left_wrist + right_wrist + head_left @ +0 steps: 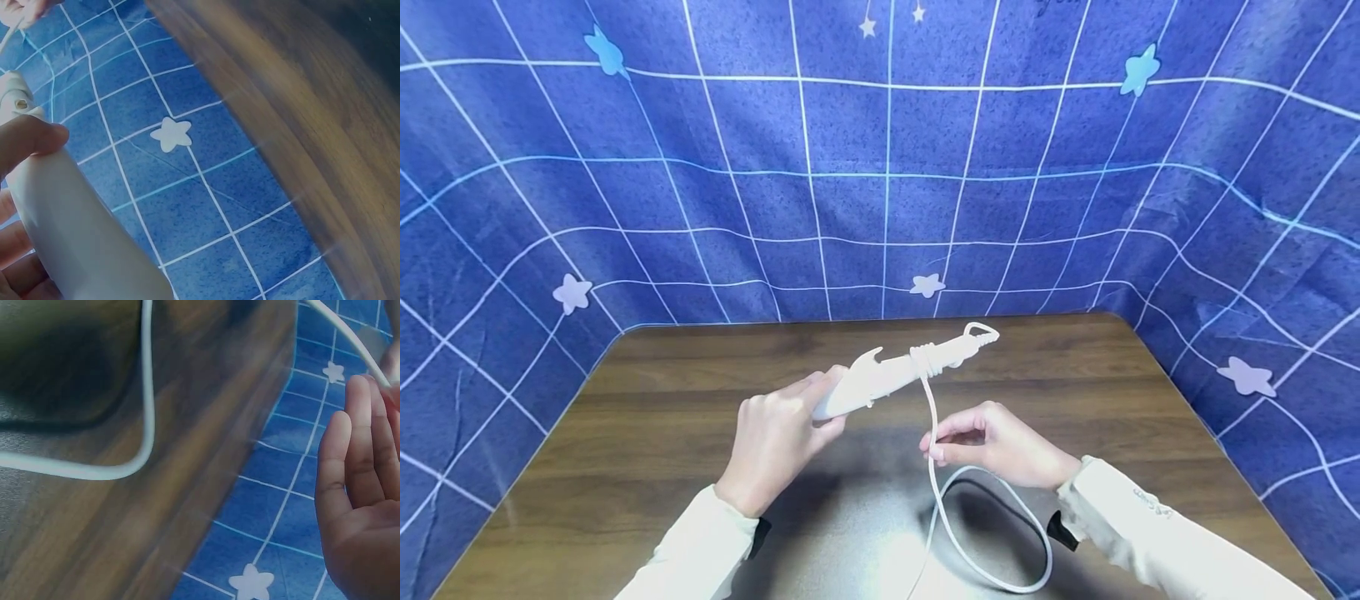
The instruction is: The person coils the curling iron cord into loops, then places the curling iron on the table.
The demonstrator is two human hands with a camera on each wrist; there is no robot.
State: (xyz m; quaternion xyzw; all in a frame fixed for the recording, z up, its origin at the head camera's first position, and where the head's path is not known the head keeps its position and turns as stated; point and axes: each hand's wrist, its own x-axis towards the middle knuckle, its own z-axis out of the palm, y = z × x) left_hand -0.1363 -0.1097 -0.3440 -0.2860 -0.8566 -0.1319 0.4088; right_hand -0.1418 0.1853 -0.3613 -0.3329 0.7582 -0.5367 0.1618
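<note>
My left hand (778, 433) grips one thick end of a white curling iron (887, 375), which slants up to the right above the table. A curved lever (867, 358) sticks up from its side. Several turns of white cord (927, 360) are wound round the slimmer part, and the cord loops out of the far tip. My right hand (1000, 446) pinches the cord between thumb and fingertips below these turns. In the left wrist view, the thumb (37, 140) lies across the smooth white body. Fairly straight fingers (362, 437) show in the right wrist view.
From my right hand the loose cord (1048, 550) drops into a wide loop near the table's front. The brown wooden table (700, 367) ends against a blue curtain (850, 200) with white grid lines and stars, which also closes in both sides.
</note>
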